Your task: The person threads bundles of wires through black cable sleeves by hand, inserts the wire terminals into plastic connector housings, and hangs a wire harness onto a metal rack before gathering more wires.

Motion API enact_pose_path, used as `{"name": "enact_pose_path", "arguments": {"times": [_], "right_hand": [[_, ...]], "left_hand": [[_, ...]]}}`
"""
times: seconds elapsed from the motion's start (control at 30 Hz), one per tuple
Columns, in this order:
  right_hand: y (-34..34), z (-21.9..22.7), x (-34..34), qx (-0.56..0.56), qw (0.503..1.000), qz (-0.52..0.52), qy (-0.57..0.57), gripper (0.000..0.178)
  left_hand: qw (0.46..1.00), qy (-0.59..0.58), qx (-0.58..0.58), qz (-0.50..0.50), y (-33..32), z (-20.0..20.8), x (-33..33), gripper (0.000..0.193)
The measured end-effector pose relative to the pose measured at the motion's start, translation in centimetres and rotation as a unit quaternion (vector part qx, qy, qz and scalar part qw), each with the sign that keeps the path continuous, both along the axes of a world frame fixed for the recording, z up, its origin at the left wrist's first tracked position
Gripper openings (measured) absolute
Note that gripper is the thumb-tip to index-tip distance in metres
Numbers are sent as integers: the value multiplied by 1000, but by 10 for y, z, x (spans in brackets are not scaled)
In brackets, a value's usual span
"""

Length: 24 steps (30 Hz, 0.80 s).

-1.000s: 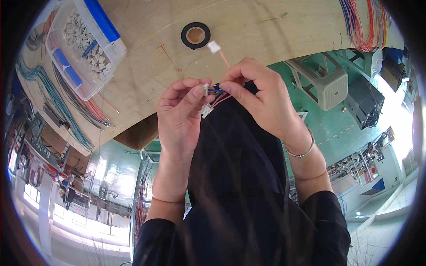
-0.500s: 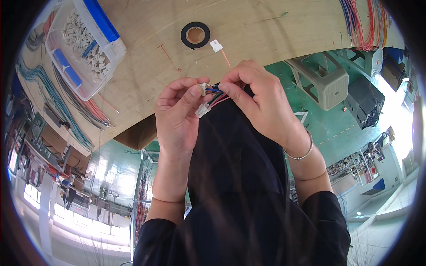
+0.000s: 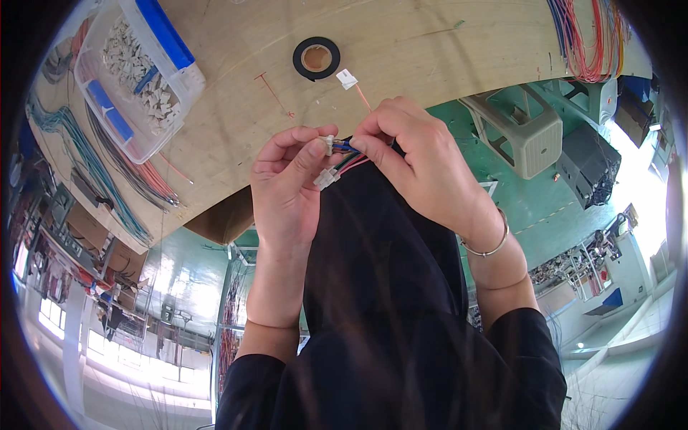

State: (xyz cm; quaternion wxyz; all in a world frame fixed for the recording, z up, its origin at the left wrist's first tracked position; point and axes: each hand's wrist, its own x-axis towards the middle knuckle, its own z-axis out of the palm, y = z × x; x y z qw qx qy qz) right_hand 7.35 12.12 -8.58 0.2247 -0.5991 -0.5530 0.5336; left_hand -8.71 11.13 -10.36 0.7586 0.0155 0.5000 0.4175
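Observation:
Between its thumb and fingers, my left hand point(image 3: 290, 168) pinches a small white wire connector point(image 3: 330, 144). My right hand point(image 3: 408, 147) is closed on the blue wires point(image 3: 345, 145) that run into that connector. A second white connector point(image 3: 327, 178) hangs just below, with green, pink and dark wires leading up under my right hand. Beyond my right fingers, a third white connector point(image 3: 347, 79) on a pink-orange wire rests on the table. How the wires run inside my right hand is hidden.
On the wooden table point(image 3: 244, 29) lie a roll of black tape point(image 3: 316, 59) and a thin red cable tie point(image 3: 274, 93). A clear bin point(image 3: 143, 79) of white connectors stands left, near teal wire bundles point(image 3: 79, 147). Red and blue wires point(image 3: 584, 43) lie far right; beige stools point(image 3: 519, 132) stand beyond the edge.
The third connector on the table has shifted slightly left and turned. My right hand has moved a little, still holding the wires; my left hand is nearly unchanged.

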Motion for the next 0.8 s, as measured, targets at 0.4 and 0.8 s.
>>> {"name": "enact_pose_path", "arguments": {"times": [0.4, 0.8], "right_hand": [[-8, 0, -5, 36, 999, -21, -12, 5], [-3, -51, 2, 125, 989, -75, 7, 7]], "left_hand": [[990, 118, 52, -59, -3, 11, 13, 11], [936, 296, 89, -166, -13, -12, 13, 14]]}}
